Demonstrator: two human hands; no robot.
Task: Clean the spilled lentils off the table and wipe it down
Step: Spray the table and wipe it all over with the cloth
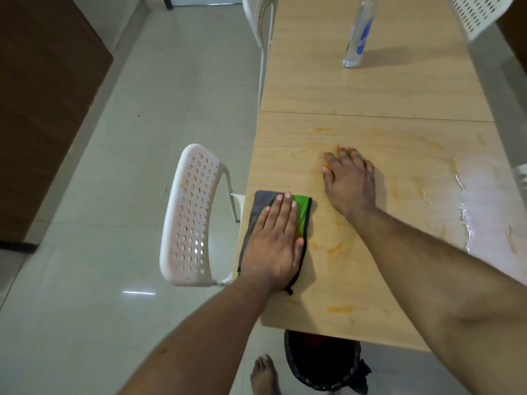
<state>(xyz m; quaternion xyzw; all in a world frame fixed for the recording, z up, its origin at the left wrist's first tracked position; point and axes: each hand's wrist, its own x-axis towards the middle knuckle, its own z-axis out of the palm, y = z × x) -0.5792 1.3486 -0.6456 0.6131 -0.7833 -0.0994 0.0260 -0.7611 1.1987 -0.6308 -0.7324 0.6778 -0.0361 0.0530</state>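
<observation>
Left hand (273,238) flat, fingers straight, pressing a grey-green cloth (302,215) at the wooden table's (370,89) near left edge, right hand (350,181) spread flat beside it, orange smears (335,248) between, spray bottle (356,35) far.

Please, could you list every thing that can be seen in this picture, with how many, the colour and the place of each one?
table: one, light wood, fills the right half; a seam runs across it
stains: several, orange, smeared on the near part of the table
wet patch: one, shiny, at the right edge of the table
cloth: one, grey and green with dark edging, flat near the table's left edge
bottle: one, clear with a blue label, upright on the far part of the table
chairs: three, white with holes, one at the left side, two at the far end
bin: one, dark, on the floor under the near edge
floor: pale glossy tiles, left
foot: one, bare, on the floor
left hand: flat on the cloth
right hand: flat on the bare table
</observation>
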